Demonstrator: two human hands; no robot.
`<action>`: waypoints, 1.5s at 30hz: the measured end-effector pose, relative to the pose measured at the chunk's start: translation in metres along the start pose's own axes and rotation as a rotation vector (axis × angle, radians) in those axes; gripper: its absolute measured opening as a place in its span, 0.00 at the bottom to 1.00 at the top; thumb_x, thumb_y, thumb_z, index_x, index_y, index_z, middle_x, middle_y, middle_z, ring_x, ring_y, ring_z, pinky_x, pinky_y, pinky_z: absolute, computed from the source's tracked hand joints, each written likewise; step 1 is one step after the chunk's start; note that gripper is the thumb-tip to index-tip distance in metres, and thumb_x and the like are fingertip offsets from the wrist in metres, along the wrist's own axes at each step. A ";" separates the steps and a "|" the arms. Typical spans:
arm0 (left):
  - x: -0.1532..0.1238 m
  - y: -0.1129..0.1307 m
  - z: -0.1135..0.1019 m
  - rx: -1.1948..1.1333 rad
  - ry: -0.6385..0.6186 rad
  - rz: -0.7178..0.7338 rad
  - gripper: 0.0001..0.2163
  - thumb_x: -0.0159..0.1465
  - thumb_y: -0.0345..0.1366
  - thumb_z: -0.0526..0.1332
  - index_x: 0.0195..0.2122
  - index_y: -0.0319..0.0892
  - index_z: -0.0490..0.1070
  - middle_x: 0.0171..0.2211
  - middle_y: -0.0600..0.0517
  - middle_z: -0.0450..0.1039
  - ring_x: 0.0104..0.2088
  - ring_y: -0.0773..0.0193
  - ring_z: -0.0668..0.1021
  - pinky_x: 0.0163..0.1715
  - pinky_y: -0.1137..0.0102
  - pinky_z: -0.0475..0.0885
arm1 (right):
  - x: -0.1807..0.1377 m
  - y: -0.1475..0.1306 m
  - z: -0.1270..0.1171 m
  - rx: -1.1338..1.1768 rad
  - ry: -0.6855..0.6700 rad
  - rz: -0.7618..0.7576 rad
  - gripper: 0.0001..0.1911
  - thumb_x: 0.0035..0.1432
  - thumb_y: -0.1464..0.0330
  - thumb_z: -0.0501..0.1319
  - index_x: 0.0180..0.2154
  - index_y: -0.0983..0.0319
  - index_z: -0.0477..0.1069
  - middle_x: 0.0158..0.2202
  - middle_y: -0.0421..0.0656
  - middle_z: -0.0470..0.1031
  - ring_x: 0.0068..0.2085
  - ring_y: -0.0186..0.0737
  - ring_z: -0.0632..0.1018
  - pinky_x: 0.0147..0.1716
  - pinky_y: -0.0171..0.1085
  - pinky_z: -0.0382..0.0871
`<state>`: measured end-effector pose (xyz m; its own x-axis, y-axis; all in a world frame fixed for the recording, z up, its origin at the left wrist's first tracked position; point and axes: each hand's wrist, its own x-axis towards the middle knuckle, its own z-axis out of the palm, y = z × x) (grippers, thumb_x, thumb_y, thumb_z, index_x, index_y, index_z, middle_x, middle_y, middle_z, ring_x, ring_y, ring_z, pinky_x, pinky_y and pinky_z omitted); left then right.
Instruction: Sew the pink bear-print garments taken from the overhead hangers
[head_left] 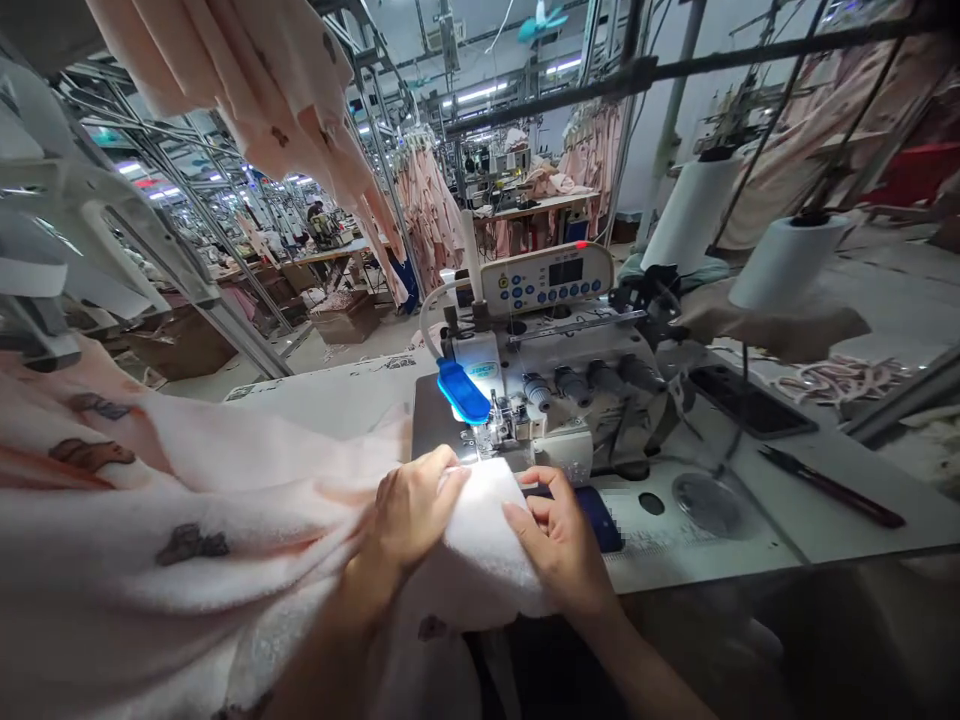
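Observation:
My left hand (416,505) pinches the upper left edge of a pale pink fleece fabric (491,530), close to the needle area of an overlock sewing machine (499,420). The thumb and fingers of my right hand (551,525) grip the same fabric at its right edge. Bright light from the machine falls on the cloth between my hands. The fabric spreads left in large folds with brown printed figures and drapes over the table's front edge. A blue guard (463,390) sits just above the presser foot. The needle itself is too small to make out.
Two white thread cones (787,260) stand at the right behind the machine. Tweezers (832,485) and a dark phone-like object (750,400) lie on the table's right side. A control panel (547,278) tops the machine. Pink garments (255,90) hang overhead at left.

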<state>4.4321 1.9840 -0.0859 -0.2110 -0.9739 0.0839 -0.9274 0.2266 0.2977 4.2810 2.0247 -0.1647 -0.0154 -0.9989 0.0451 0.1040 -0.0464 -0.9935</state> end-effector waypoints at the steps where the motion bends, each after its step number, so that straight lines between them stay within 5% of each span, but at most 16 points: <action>1: -0.002 -0.001 -0.002 -0.022 -0.027 -0.005 0.10 0.65 0.39 0.50 0.32 0.44 0.68 0.29 0.54 0.73 0.31 0.62 0.73 0.30 0.69 0.61 | -0.003 0.000 -0.001 -0.011 0.001 -0.014 0.17 0.57 0.57 0.57 0.42 0.58 0.54 0.18 0.32 0.62 0.18 0.31 0.61 0.17 0.29 0.50; 11: -0.004 -0.003 -0.008 -0.075 -0.101 0.000 0.11 0.64 0.38 0.47 0.34 0.45 0.68 0.32 0.55 0.74 0.31 0.63 0.73 0.32 0.69 0.62 | -0.009 -0.007 0.001 -0.182 0.040 -0.161 0.09 0.61 0.63 0.53 0.39 0.61 0.65 0.18 0.33 0.58 0.19 0.30 0.58 0.18 0.31 0.47; 14: -0.001 -0.001 -0.005 -0.028 -0.093 0.002 0.11 0.65 0.38 0.46 0.35 0.45 0.68 0.33 0.54 0.74 0.32 0.62 0.74 0.31 0.69 0.62 | -0.003 -0.009 0.000 -0.244 0.047 -0.177 0.13 0.60 0.64 0.53 0.41 0.62 0.72 0.19 0.34 0.57 0.20 0.30 0.58 0.19 0.31 0.48; 20: 0.021 -0.007 -0.004 0.062 -0.005 0.070 0.10 0.65 0.35 0.49 0.35 0.44 0.69 0.31 0.52 0.76 0.31 0.59 0.77 0.28 0.68 0.62 | 0.017 -0.017 0.004 -0.190 0.040 -0.056 0.24 0.59 0.63 0.53 0.54 0.67 0.65 0.16 0.31 0.49 0.18 0.29 0.52 0.17 0.31 0.44; 23: 0.011 -0.012 0.001 0.083 0.166 0.202 0.08 0.65 0.35 0.51 0.34 0.43 0.69 0.29 0.51 0.75 0.30 0.59 0.77 0.29 0.68 0.65 | 0.010 -0.019 0.004 -0.183 0.038 -0.050 0.22 0.58 0.64 0.55 0.53 0.65 0.63 0.14 0.31 0.54 0.17 0.30 0.56 0.16 0.30 0.47; 26: -0.024 -0.011 0.021 0.060 0.466 0.545 0.11 0.63 0.39 0.55 0.44 0.40 0.69 0.41 0.45 0.74 0.43 0.56 0.75 0.42 0.64 0.69 | -0.019 -0.015 0.002 -0.050 -0.076 -0.011 0.26 0.58 0.65 0.56 0.57 0.61 0.55 0.22 0.36 0.68 0.22 0.34 0.68 0.20 0.30 0.60; 28: -0.050 -0.006 0.040 0.032 0.528 0.653 0.15 0.63 0.35 0.56 0.50 0.41 0.67 0.47 0.45 0.72 0.50 0.55 0.72 0.50 0.61 0.65 | -0.037 -0.009 0.000 0.004 -0.125 -0.034 0.27 0.58 0.66 0.56 0.58 0.58 0.53 0.29 0.39 0.73 0.28 0.36 0.73 0.27 0.32 0.67; 33: -0.078 0.006 0.066 -0.205 0.561 0.550 0.14 0.59 0.23 0.56 0.45 0.41 0.71 0.34 0.50 0.74 0.36 0.63 0.74 0.40 0.67 0.69 | -0.032 0.007 -0.003 -0.201 0.170 -0.254 0.17 0.52 0.69 0.60 0.46 0.59 0.65 0.38 0.42 0.70 0.41 0.41 0.72 0.43 0.38 0.66; 38: -0.081 0.005 0.061 -0.245 0.567 0.498 0.14 0.58 0.21 0.58 0.42 0.44 0.73 0.30 0.52 0.69 0.33 0.67 0.72 0.35 0.71 0.69 | -0.030 0.007 -0.005 -0.083 -0.190 0.005 0.10 0.57 0.63 0.57 0.29 0.63 0.66 0.27 0.38 0.66 0.32 0.37 0.67 0.31 0.33 0.64; 45: -0.102 0.003 0.064 -0.182 0.559 0.567 0.14 0.60 0.24 0.59 0.47 0.41 0.70 0.31 0.50 0.70 0.34 0.65 0.72 0.36 0.69 0.68 | -0.071 -0.016 -0.010 -0.210 -0.156 -0.025 0.16 0.57 0.62 0.58 0.21 0.63 0.60 0.22 0.36 0.61 0.26 0.33 0.62 0.25 0.32 0.53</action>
<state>4.4309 2.0835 -0.1539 -0.4034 -0.5702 0.7156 -0.6509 0.7285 0.2135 4.2706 2.0964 -0.1532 0.1398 -0.9878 0.0690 -0.1032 -0.0839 -0.9911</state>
